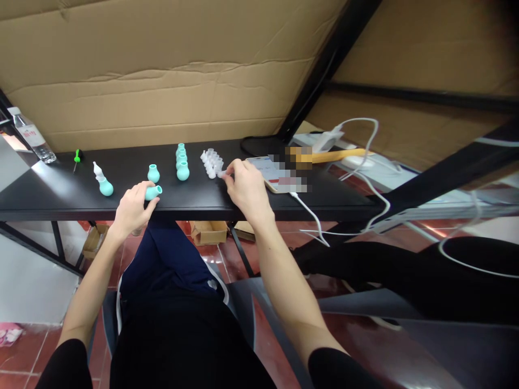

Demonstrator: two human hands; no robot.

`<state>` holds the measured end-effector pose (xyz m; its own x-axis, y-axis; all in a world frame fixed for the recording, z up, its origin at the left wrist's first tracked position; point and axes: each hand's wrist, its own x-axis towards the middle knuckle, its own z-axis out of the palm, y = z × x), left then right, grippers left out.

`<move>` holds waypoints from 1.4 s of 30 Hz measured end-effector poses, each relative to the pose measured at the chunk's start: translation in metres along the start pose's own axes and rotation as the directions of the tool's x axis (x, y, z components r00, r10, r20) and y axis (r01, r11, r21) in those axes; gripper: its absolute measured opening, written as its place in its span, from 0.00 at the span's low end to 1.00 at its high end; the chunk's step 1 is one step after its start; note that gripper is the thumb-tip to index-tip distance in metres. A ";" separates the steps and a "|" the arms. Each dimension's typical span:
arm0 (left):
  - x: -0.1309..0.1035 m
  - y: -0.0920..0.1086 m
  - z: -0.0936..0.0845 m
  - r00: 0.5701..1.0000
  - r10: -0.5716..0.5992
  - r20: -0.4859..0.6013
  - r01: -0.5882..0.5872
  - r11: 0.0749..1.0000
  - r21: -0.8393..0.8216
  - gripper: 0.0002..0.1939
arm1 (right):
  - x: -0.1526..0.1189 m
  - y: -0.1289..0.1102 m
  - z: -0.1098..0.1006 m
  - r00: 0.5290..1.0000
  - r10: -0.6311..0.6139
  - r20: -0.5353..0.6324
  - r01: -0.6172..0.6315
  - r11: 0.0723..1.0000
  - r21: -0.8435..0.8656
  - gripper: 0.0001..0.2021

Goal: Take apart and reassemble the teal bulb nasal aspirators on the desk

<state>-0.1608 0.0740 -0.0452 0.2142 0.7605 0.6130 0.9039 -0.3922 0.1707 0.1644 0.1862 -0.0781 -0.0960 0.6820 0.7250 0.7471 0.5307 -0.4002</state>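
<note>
My left hand is closed round a teal squeeze bulb, tilted so its open neck points right. Just behind it another teal bulb stands upright. A row of several teal bulbs runs away from me farther right. My right hand pinches a small clear plastic tip at the edge of a cluster of similar tips; the fingers partly cover it. At the left lies a teal bulb fitted with a white, translucent tip.
A black table backs onto cardboard. Toward its left end are a water bottle and a green-handled screwdriver. A phone with a white charging cable lies beside my right hand. Another person's dark-clothed leg is at right.
</note>
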 end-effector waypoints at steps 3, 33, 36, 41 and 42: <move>0.000 0.000 0.000 1.000 -0.003 0.006 0.003 1.000 0.003 0.16 | 0.001 -0.004 -0.004 1.000 0.030 0.001 -0.030 1.000 -0.009 0.08; -0.005 0.036 -0.023 0.960 0.213 -0.183 -0.239 0.962 -0.133 0.11 | -0.026 -0.117 -0.032 0.923 -0.109 0.368 -0.284 0.451 0.846 0.16; -0.005 0.034 -0.027 0.948 0.265 -0.176 -0.295 0.940 -0.174 0.10 | -0.026 -0.115 -0.031 0.899 -0.134 0.416 -0.329 0.419 0.846 0.20; -0.004 0.029 -0.036 0.907 0.378 -0.182 -0.417 0.863 -0.285 0.09 | -0.026 -0.115 -0.036 0.893 -0.222 0.392 -0.255 0.468 0.846 0.17; -0.004 0.028 -0.037 0.905 0.388 -0.176 -0.425 0.852 -0.305 0.10 | -0.026 -0.116 -0.038 0.899 -0.238 0.369 -0.215 0.494 0.842 0.15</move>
<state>-0.1499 0.0409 -0.0137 0.4794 0.4448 0.7565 0.5667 -0.8151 0.1201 0.1049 0.0878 -0.0295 -0.5066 0.6722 0.5400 -0.1644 0.5395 -0.8258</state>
